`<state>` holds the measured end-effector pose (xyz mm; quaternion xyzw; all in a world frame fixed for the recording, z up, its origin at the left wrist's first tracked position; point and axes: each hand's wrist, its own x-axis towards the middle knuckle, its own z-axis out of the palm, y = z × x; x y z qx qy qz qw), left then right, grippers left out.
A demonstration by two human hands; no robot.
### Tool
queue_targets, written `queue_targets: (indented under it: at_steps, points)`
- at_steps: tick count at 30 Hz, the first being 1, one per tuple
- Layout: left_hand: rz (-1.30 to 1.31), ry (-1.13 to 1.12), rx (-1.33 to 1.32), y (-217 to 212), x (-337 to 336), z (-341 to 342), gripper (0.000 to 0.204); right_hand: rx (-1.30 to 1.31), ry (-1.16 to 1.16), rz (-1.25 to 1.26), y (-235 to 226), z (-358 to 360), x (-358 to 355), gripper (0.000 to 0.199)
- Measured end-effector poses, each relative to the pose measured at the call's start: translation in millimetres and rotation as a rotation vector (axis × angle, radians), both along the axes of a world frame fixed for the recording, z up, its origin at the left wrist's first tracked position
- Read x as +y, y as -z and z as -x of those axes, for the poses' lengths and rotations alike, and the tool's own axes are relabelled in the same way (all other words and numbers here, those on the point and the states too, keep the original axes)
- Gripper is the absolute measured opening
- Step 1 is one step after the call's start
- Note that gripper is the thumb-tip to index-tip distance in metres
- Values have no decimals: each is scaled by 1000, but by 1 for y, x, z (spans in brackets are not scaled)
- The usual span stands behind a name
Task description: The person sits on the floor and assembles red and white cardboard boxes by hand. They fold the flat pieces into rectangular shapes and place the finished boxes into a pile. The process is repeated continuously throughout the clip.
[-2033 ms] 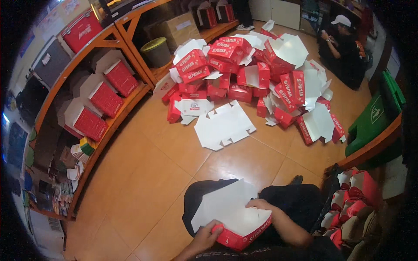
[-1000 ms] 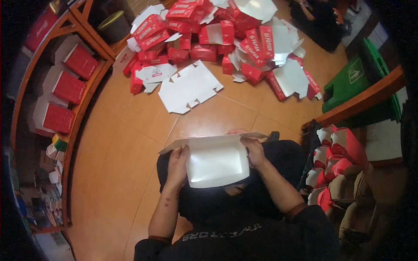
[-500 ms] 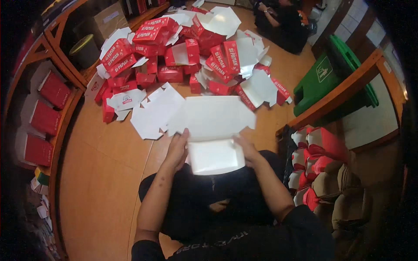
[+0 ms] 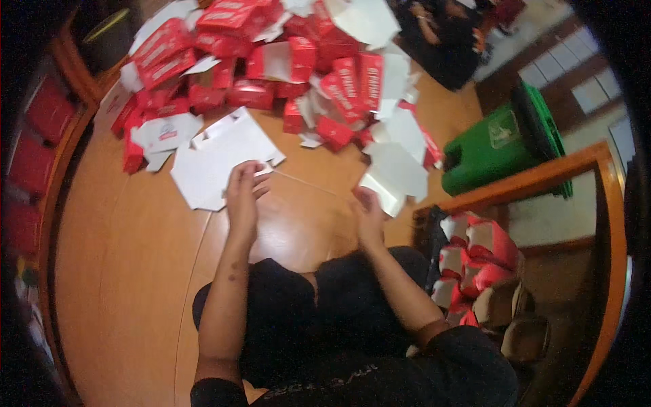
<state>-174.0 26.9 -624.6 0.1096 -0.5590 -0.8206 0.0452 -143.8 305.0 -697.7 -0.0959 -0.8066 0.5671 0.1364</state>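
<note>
My left hand [image 4: 244,193] is over the right edge of a flat white cardboard sheet [image 4: 207,166] with notched edges, its fingers somewhat apart. Nothing shows in its grasp, though whether it touches the sheet is hard to tell. At the near left corner of an open white cardboard box [image 4: 392,173], my right hand [image 4: 368,210] has its fingers curled against the box's edge; blur softens the fingertips. That box lies lid spread at the right front of a heap of red and white folded boxes [image 4: 271,61].
A green wheeled bin [image 4: 485,149] lies on the right behind a wooden rail [image 4: 542,169]. Below it sit stacks of red and brown cartons [image 4: 485,264]. Red boxes [image 4: 34,163] line a shelf at left. Another person [image 4: 441,41] sits at the far right.
The white box has gone from between my hands above my lap to the right front of the heap. My left hand has moved forward and left to the flat sheet. The view has shifted.
</note>
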Motion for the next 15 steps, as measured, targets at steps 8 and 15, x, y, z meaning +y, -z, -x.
queue_targets:
  at_steps: [8,15]
  points:
    - [107,-24,-40,31,11,-4,17,-77,-109,-770,77,175,-190,78]
    - [231,-31,13,11,-1,6,16,-792,-308,-661,90,211,-202,88]
